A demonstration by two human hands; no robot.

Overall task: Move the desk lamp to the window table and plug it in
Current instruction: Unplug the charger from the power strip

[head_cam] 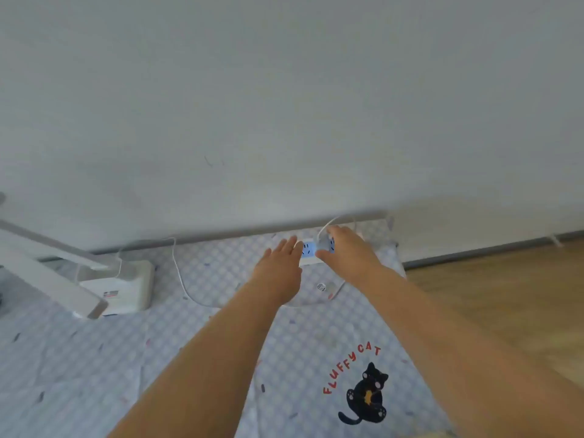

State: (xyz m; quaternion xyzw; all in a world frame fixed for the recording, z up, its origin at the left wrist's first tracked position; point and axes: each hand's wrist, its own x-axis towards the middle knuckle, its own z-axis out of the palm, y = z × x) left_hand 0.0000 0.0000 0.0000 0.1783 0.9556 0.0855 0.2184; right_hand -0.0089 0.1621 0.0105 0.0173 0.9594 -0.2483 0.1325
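Observation:
A white desk lamp (120, 287) stands at the left of the table, its arm folded low over the base. Its thin white cord (179, 270) trails right across the cloth. A white power strip (308, 249) lies by the wall at the table's far edge. My left hand (279, 263) lies flat on the strip's left end, fingers apart. My right hand (346, 251) grips the white plug (325, 245) over the strip's right sockets; the prongs are hidden.
The table (94, 374) wears a pale blue checked cloth with a black cat print and red lettering (363, 393). A white wall (284, 105) rises right behind it. Wooden floor (505, 295) shows on the right past the table's edge. A small round object (321, 286) lies between my forearms.

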